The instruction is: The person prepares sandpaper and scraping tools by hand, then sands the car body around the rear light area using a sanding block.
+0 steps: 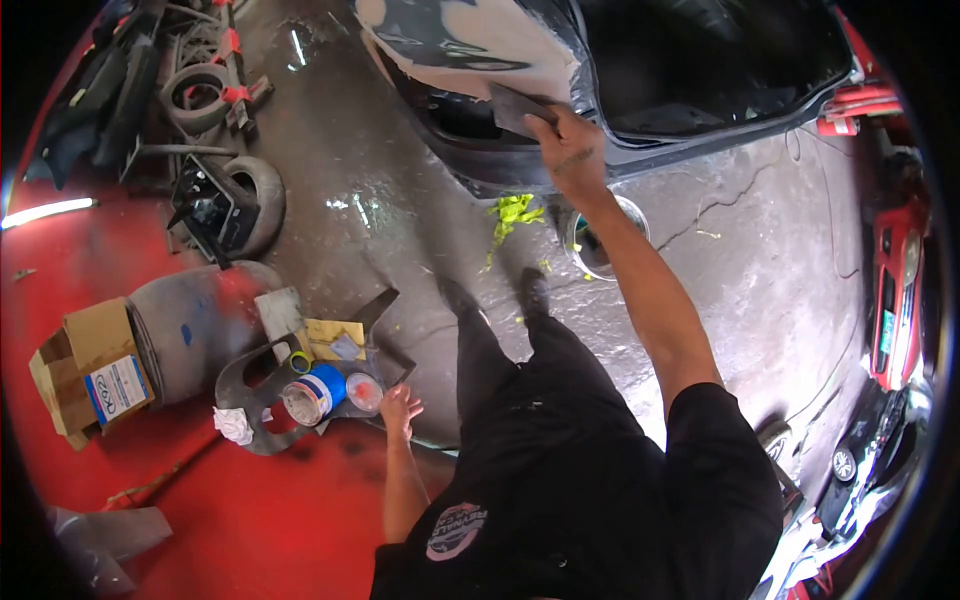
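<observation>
My right hand [574, 150] is stretched forward, its fingers pinching the edge of a dark grey flat rectangular piece [519, 108]. I cannot tell whether this piece is a sheet of sandpaper or a spreader. It lies over the lower edge of a dark car panel [480, 45] with beige patches, touching or just above it. My left hand [400, 411] is low on the left, fingers apart and holding nothing I can see. Close to its fingertips is a round, pale lid or dish [364, 391] with a reddish spot. Beside that sits an open can with a blue label [314, 394].
A bucket [608, 238] stands on the floor below my right forearm, with crumpled yellow-green tape [515, 214] nearby. At left are a cardboard box [97, 360], a grey drum [200, 330] and tires [197, 97]. Vehicles, one red [897, 290], line the right side.
</observation>
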Available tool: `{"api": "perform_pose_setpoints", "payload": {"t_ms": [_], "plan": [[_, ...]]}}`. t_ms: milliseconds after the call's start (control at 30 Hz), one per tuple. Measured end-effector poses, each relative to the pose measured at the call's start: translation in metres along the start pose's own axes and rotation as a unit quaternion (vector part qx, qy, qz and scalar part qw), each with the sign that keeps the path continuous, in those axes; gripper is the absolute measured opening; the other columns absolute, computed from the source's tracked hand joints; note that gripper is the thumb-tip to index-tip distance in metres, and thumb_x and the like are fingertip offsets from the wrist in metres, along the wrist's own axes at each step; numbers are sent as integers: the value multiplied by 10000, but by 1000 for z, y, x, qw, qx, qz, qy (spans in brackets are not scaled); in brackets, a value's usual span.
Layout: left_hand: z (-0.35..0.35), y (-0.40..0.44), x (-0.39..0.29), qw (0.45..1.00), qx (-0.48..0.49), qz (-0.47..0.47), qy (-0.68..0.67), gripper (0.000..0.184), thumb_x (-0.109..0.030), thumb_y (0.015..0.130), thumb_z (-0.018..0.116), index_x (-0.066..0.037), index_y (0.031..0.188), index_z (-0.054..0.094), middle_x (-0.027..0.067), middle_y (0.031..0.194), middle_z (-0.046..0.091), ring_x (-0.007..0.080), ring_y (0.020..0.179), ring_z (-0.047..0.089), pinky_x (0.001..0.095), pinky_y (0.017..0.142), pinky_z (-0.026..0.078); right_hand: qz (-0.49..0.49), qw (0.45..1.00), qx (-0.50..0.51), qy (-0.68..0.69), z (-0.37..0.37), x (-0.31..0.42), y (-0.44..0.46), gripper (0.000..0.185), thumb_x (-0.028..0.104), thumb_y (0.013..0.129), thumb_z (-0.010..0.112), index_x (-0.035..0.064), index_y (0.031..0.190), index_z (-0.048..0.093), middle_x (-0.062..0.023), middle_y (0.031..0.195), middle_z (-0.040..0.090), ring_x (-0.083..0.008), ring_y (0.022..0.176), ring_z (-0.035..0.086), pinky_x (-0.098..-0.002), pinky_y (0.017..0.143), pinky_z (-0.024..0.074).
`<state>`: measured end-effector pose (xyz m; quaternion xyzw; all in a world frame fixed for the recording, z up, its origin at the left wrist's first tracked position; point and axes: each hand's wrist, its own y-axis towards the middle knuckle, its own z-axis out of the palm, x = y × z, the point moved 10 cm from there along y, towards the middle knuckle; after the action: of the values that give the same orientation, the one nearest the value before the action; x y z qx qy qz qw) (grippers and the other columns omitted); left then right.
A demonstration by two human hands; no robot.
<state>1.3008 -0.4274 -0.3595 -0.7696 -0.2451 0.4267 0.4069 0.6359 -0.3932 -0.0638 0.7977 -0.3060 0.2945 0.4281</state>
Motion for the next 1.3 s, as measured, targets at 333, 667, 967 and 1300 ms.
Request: {"api": "perform_pose_setpoints", "payload": {"t_ms": [333,667,967,1300], "plan": [[-9,13,-1,999,20,7,-37,352,-231,1003,664,19,1251,640,112,1034,683,237,799,704,360,617,622,5,999,14,-34,28,26,6,184,157,886,744,-4,958,692,-216,859,700,-423,783,687,-452,661,550],[-25,27,-15,999,23,4,-22,337,-223,999,663,20,1233,653,90,994,678,205,769,685,344,602,609,-16,998,-18,-64,56,54,12,192,171,904,731,-16,930,696,-226,830,688,-426,748,677,-444,667,538],[-47,62,-21,999,46,-4,-10,342,-215,1000,648,19,1249,647,88,987,672,200,764,682,333,598,601,-3,996,-26,-86,74,58,13,211,179,893,727,-20,960,702,-218,881,699,-430,785,683,-462,697,549],[-64,93,-42,998,60,-10,-29,285,-152,961,652,-14,1210,657,85,998,681,179,743,672,325,602,596,-7,992,-30,-125,95,82,24,212,170,898,715,-12,1007,715,-223,854,701,-423,780,694,-469,691,551]]}}
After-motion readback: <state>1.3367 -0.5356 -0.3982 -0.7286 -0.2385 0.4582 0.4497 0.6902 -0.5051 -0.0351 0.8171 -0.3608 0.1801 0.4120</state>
